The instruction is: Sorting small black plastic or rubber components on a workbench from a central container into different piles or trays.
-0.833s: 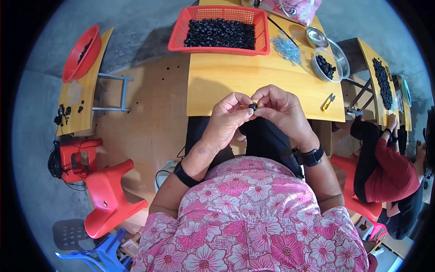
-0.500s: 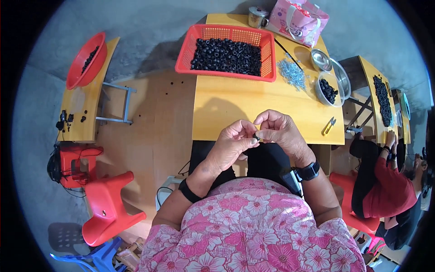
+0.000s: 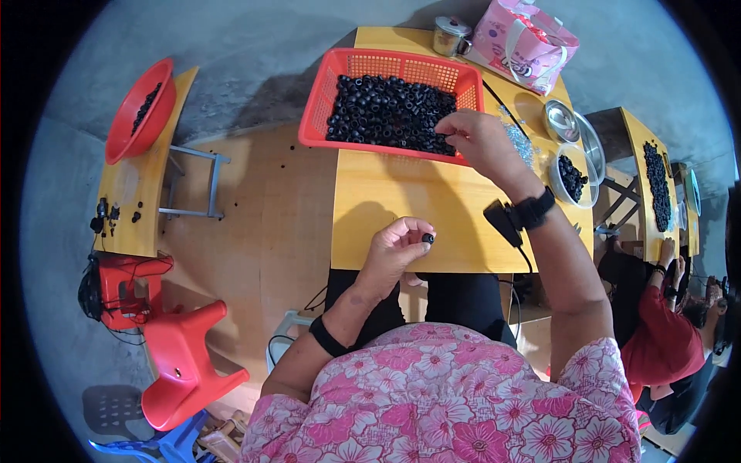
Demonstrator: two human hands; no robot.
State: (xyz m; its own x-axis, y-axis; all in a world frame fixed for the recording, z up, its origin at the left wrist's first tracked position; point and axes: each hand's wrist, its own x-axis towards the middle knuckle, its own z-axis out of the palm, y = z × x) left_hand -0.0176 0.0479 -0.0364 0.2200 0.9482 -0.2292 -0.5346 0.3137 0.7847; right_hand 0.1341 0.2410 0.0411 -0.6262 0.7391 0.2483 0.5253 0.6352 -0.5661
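My left hand (image 3: 397,248) hovers over the near edge of the yellow table (image 3: 394,208) and pinches a small black ring-shaped part (image 3: 427,238) between thumb and fingertips. My right hand (image 3: 477,137) reaches forward to the near right corner of the red plastic basket (image 3: 324,108), fingers curled among the many black ring parts (image 3: 386,112) heaped inside. Whether it has picked one up is hidden by the fingers. A black band with a small black device sits on my right wrist (image 3: 525,212).
A clear bowl of black parts (image 3: 573,177), a metal bowl (image 3: 562,119), a pink bag (image 3: 525,38) and a metal tin (image 3: 450,35) stand at the table's right and back. A red bowl (image 3: 139,108) rests on a side table left. Red stools (image 3: 181,363) lower left. Another person (image 3: 664,347) sits right.
My hands were together at my lap working one small part. Now they are apart: the right has reached out to the basket, the left stays holding the black part.
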